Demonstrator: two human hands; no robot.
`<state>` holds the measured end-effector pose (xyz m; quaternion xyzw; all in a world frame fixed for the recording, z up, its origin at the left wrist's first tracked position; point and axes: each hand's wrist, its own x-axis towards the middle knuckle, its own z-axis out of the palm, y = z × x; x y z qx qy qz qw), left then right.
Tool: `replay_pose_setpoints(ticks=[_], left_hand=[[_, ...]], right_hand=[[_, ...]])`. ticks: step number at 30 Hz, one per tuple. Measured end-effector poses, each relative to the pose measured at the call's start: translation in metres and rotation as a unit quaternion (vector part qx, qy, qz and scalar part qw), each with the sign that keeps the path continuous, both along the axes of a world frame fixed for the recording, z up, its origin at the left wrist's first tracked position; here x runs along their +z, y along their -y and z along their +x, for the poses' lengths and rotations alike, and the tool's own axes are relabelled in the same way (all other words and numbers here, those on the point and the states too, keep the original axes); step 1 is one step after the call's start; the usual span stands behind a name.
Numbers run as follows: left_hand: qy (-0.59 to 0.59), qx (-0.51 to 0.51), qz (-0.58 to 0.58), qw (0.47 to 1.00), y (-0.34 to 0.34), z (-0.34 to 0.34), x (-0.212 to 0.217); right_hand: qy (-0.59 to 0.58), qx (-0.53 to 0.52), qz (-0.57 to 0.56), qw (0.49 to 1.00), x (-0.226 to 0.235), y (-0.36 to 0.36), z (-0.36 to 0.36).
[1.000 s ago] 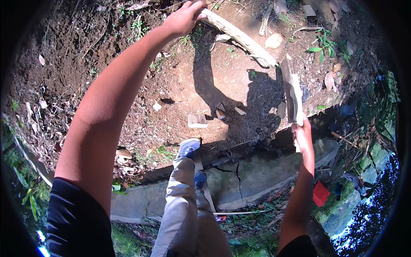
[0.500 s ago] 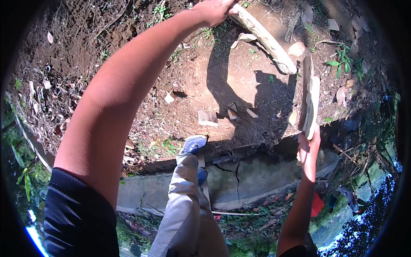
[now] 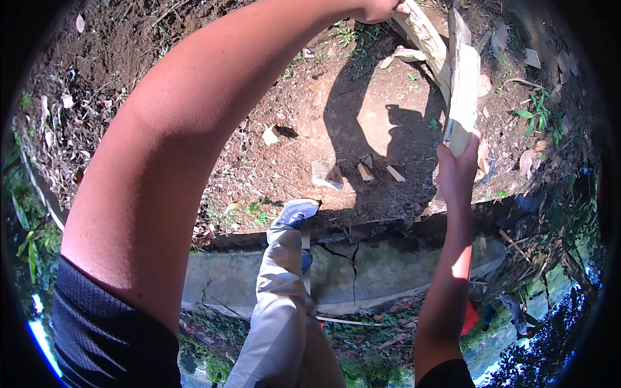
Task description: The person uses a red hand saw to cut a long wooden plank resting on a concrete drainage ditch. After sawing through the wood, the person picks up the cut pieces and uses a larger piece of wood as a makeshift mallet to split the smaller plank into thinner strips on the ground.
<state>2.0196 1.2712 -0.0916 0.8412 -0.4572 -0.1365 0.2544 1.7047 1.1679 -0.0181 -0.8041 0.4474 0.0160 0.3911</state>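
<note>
My left hand (image 3: 378, 9) reaches far out and clamps the near end of a long pale piece of wood (image 3: 424, 35), which lies slanting on the bare dirt (image 3: 336, 110), steadying it. My right hand (image 3: 456, 171) is closed round the handle of a broad chopping blade (image 3: 464, 90), raised above the wood at the right so its edge faces the piece. Chips (image 3: 365, 169) lie near my shoe (image 3: 296, 212). Compared with a second ago, the blade stands higher and nearer the wood.
</note>
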Motion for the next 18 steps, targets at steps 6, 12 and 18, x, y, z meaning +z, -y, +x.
replay_pose_setpoints(ticks=[6,12,18], left_hand=[[0.001,0.006,0.013,1.0,-0.014,-0.001,0.001],[0.024,0.017,0.04,0.999,-0.014,0.0,-0.004],[-0.072,0.011,0.122,0.99,-0.006,-0.02,0.045]], right_hand=[[0.002,0.2,-0.085,0.976,0.035,0.072,0.032],[-0.169,0.283,-0.45,0.83,0.113,0.161,0.089],[-0.2,0.415,-0.478,0.748,0.095,0.136,0.083]])
